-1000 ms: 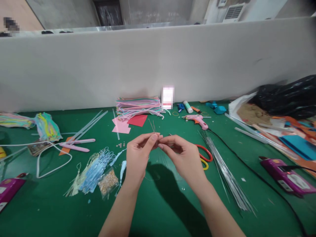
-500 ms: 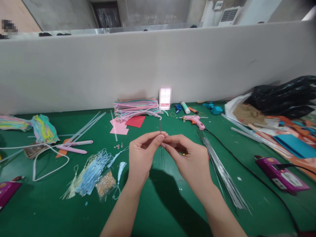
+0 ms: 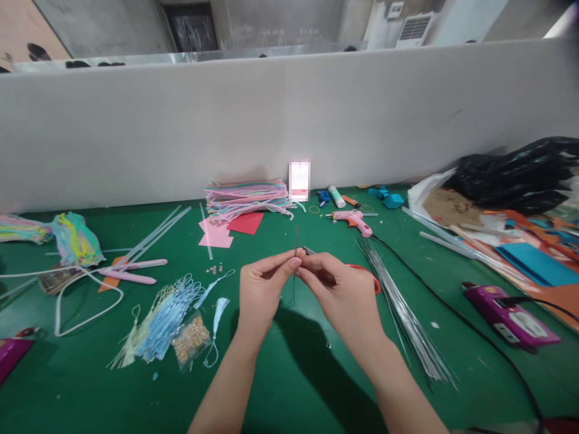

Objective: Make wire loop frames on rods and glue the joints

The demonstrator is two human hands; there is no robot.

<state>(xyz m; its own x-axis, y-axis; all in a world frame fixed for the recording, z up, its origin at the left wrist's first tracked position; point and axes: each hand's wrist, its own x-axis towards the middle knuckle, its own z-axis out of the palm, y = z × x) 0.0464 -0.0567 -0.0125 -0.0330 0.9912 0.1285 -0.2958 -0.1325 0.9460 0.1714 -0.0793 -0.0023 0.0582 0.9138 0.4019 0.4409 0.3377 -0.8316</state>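
Observation:
My left hand (image 3: 262, 289) and my right hand (image 3: 344, 292) meet fingertip to fingertip above the green table (image 3: 294, 374). Both pinch thin metal wires (image 3: 296, 241) that stand upright between them, their ends poking up above the fingers and a stretch hanging below. Behind my right hand lie red-handled scissors (image 3: 366, 274), mostly hidden. A bundle of long silver wires (image 3: 402, 313) lies just right of that hand.
Blue tassels (image 3: 167, 313) and a bag of gold beads (image 3: 190, 340) lie to the left. Pink paper (image 3: 215, 232), a stack of coloured strips (image 3: 246, 196), a pink glue gun (image 3: 355, 222), a purple device (image 3: 511, 313) with black cable and a black bag (image 3: 520, 178) surround the work spot.
The splayed wire ends have come together into one upright strand. Both hands have sunk slightly in the picture and stayed pinched together.

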